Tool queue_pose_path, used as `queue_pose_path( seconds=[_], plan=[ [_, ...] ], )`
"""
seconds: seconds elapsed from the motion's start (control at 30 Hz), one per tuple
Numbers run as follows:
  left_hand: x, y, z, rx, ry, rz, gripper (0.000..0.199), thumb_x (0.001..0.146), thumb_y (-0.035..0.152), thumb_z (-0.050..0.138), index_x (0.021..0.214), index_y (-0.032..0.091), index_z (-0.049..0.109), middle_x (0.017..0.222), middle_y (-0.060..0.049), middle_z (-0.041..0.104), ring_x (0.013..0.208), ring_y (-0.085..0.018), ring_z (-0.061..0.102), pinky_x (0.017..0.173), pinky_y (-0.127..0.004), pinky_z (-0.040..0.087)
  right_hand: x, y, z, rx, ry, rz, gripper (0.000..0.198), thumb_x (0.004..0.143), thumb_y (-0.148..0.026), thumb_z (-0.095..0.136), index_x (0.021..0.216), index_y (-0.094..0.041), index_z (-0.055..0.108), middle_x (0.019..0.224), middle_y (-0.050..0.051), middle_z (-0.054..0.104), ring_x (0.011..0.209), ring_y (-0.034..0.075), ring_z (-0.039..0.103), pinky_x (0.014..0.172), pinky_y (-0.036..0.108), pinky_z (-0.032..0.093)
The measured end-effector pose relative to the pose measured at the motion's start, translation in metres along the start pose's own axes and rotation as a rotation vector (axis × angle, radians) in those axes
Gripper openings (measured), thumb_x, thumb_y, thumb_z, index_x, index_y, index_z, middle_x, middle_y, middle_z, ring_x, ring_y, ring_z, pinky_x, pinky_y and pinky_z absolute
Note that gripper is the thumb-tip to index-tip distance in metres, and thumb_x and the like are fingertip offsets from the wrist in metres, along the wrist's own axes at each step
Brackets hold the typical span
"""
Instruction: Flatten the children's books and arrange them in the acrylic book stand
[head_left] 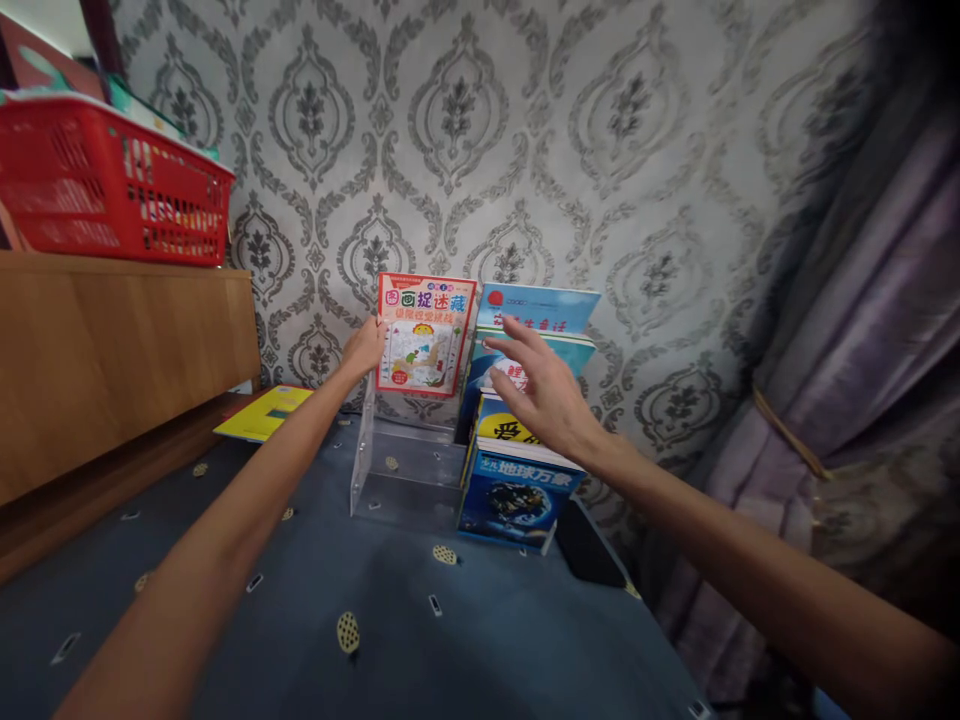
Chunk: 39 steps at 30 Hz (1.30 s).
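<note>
My left hand is closed on the left edge of an orange-and-red picture book, held upright with its cover toward me. Below it stands a clear acrylic book rack with stepped tiers. The rack's right side bears several books in rows, a blue book with a globe lowest, a yellow-and-blue book behind it, and a light blue book at the back. My right hand, fingers apart, hovers in front of the upper books and partly hides their covers; whether it touches them I cannot tell.
A yellow book lies left of the rack beside a wooden cabinet, which carries a red basket. A black flat object lies to the rack's right. Patterned wallpaper stands behind, and a purple curtain hangs at right.
</note>
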<state>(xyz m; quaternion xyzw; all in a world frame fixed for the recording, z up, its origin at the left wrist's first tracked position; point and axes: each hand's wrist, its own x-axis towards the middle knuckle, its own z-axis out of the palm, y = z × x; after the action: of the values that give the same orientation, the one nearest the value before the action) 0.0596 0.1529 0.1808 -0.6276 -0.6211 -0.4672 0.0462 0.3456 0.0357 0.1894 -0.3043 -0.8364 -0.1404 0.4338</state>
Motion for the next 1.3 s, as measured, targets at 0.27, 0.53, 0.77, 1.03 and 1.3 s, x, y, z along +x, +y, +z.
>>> queue_pose_path(
  seconds=[0.27, 0.53, 0.77, 1.03, 1.3],
  plan=[
    [0.003, -0.009, 0.012, -0.008, -0.017, -0.025, 0.025, 0.099, 0.028, 0.037, 0.101, 0.020, 0.061, 0.108, -0.015, 0.072, 0.111, -0.033, 0.066, 0.093, -0.042, 0.048, -0.042, 0.005, -0.005, 0.001, -0.050, 0.052, 0.035, 0.097, -0.030, 0.049, 0.129, -0.025, 0.061, 0.155, 0.014, 0.045, 0.140, 0.034, 0.047, 0.106, 0.062, 0.047],
    [0.000, -0.016, 0.019, -0.018, -0.013, -0.016, 0.026, 0.099, 0.033, 0.037, 0.100, 0.019, 0.060, 0.107, -0.017, 0.072, 0.110, -0.032, 0.066, 0.094, -0.042, 0.049, -0.082, 0.010, -0.001, 0.028, -0.076, 0.122, 0.033, 0.098, -0.032, 0.048, 0.125, -0.024, 0.064, 0.151, 0.014, 0.050, 0.138, 0.032, 0.050, 0.108, 0.059, 0.046],
    [-0.003, -0.017, 0.015, -0.047, 0.024, -0.021, 0.029, 0.099, 0.041, 0.039, 0.105, 0.019, 0.057, 0.108, -0.017, 0.071, 0.108, -0.033, 0.066, 0.094, -0.044, 0.049, -0.135, -0.013, 0.020, 0.164, -0.215, 0.203, 0.033, 0.099, -0.030, 0.045, 0.125, -0.023, 0.065, 0.151, 0.016, 0.051, 0.138, 0.030, 0.052, 0.109, 0.053, 0.048],
    [-0.064, -0.032, -0.009, -0.043, 0.154, 0.012, 0.031, 0.100, 0.035, 0.032, 0.120, 0.019, 0.048, 0.122, -0.016, 0.064, 0.120, -0.026, 0.059, 0.106, -0.041, 0.044, -0.237, -0.051, 0.058, 0.303, -0.495, 0.327, 0.037, 0.098, -0.031, 0.044, 0.130, -0.025, 0.063, 0.153, 0.013, 0.050, 0.140, 0.026, 0.050, 0.113, 0.048, 0.046],
    [-0.247, -0.113, -0.031, 0.221, -0.075, -0.084, 0.026, 0.091, 0.032, 0.042, 0.110, 0.022, 0.055, 0.121, -0.016, 0.065, 0.121, -0.032, 0.060, 0.104, -0.045, 0.047, -0.312, -0.070, 0.051, 0.286, -0.479, 0.476, 0.038, 0.097, -0.034, 0.048, 0.128, -0.024, 0.066, 0.148, 0.014, 0.056, 0.137, 0.031, 0.053, 0.111, 0.053, 0.046]
  ],
)
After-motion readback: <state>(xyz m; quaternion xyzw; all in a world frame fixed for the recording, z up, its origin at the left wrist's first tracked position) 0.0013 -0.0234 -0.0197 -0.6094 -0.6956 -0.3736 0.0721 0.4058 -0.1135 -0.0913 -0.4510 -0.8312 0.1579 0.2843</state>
